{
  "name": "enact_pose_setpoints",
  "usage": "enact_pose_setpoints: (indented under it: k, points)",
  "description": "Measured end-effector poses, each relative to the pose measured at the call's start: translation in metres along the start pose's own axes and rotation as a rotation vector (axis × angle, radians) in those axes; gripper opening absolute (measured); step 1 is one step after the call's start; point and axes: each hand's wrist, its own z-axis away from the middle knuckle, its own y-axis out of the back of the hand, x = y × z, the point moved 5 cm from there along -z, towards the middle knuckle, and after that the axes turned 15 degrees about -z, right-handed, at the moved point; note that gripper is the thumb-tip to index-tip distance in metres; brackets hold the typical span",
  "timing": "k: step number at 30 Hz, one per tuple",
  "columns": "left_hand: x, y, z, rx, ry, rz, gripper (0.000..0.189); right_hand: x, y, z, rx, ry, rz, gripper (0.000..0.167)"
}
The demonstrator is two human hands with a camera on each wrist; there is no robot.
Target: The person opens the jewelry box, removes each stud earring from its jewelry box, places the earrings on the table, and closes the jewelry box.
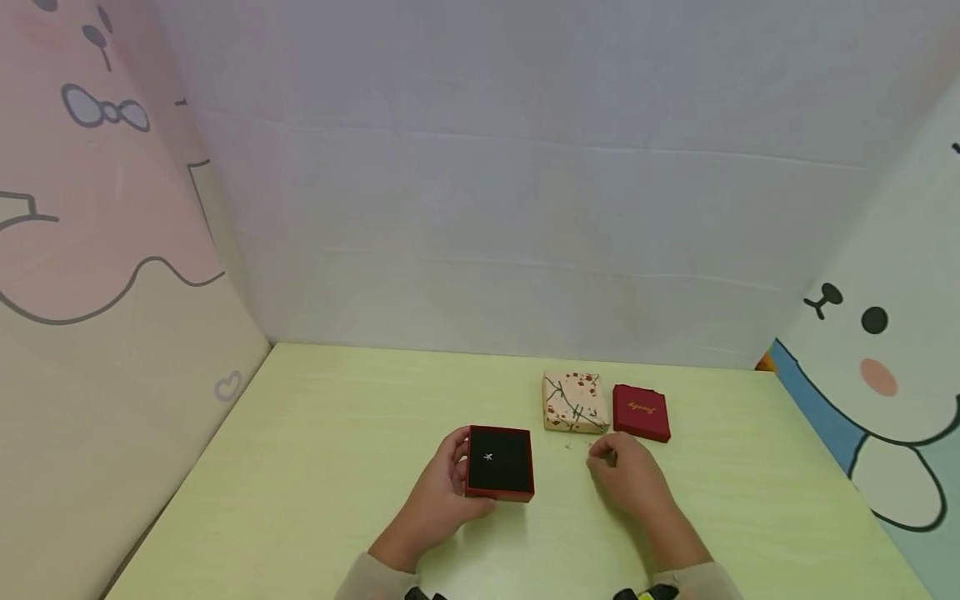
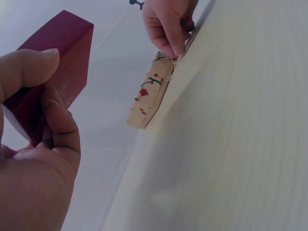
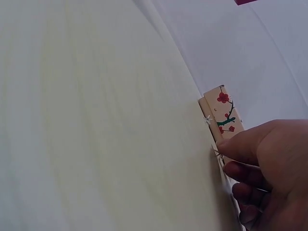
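Observation:
My left hand [image 1: 438, 500] grips a red jewelry box [image 1: 500, 495], thumb at its near side and fingers round its left. Its black insert [image 1: 510, 462] bears a small silver star-shaped ornament [image 1: 487, 457]. On the right, the thumb and curled forefinger of my right hand [image 1: 630, 475] pinch at a second star-shaped ornament [image 3: 219, 154], down at the table. A third star-shaped ornament [image 3: 207, 119] lies to the left of those fingertips in the head view, in front of a flower-patterned box [image 1: 576, 403].
A dark red pouch-like square [image 1: 641, 412] with gold lettering lies right of the flower-patterned box. The pale yellow table [image 1: 360, 417] ends at a white backdrop [image 1: 480, 208], with cartoon-printed sheets [image 1: 862, 392] at both sides.

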Motion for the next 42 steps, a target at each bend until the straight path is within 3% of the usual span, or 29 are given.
enact_pose_setpoints:
  k: [10, 25, 30, 36, 42]
  points:
    - [0.000, 0.000, 0.000, 0.003, 0.005, 0.002, 0.105, -0.010, 0.006, 0.004, 0.012, -0.016, -0.034, 0.010]
    - [-0.003, 0.001, 0.001, -0.001, 0.001, 0.013, 0.105, -0.073, 0.003, 0.020, 0.051, 0.111, -0.188, 0.008]
    - [-0.003, 0.002, 0.001, 0.002, -0.003, 0.006, 0.106, -0.097, -0.004, 0.024, 0.053, 0.199, -0.257, 0.011]
    - [-0.003, 0.002, 0.001, -0.002, -0.011, -0.015, 0.104, -0.122, -0.016, 0.030, 0.019, 0.287, -0.304, 0.013]
    - [-0.003, 0.001, 0.000, -0.004, -0.016, -0.011, 0.103, -0.132, -0.027, 0.032, -0.006, 0.328, -0.316, 0.016]
